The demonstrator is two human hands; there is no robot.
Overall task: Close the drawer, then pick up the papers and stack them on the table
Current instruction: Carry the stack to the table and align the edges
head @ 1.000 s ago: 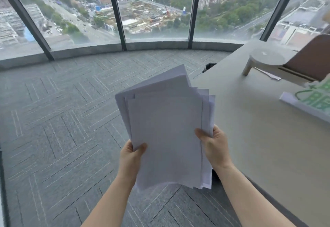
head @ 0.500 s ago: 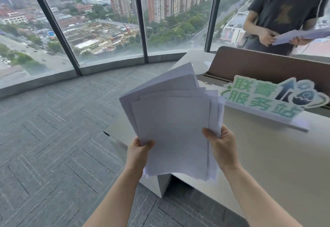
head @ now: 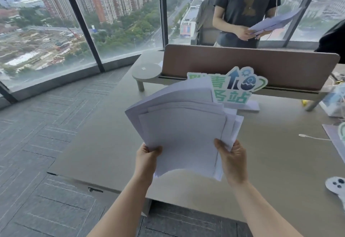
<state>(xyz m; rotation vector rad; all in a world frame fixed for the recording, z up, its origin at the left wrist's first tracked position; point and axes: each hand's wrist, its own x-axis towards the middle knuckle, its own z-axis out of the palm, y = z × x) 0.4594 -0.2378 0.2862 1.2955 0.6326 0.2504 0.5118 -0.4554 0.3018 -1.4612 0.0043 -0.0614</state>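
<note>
A loose, fanned bundle of white papers (head: 183, 134) is held up in the air over the near part of the beige table (head: 104, 143). My left hand (head: 146, 159) grips the bundle's lower left corner, thumb on top. My right hand (head: 232, 160) grips the lower right edge, thumb over the front sheet. The sheets are uneven, their top edges splayed. No drawer shows in this view.
A green and white sign (head: 233, 87) stands behind the papers, before a brown divider panel (head: 250, 65). A person (head: 246, 11) across the desk holds other papers. A white controller (head: 336, 185) and a white cable (head: 311, 137) lie at right. Grey carpet (head: 37, 152) lies left.
My view has swung right from the carpet onto the table. The papers, still held by both hands, now hang over the tabletop instead of beside it.
</note>
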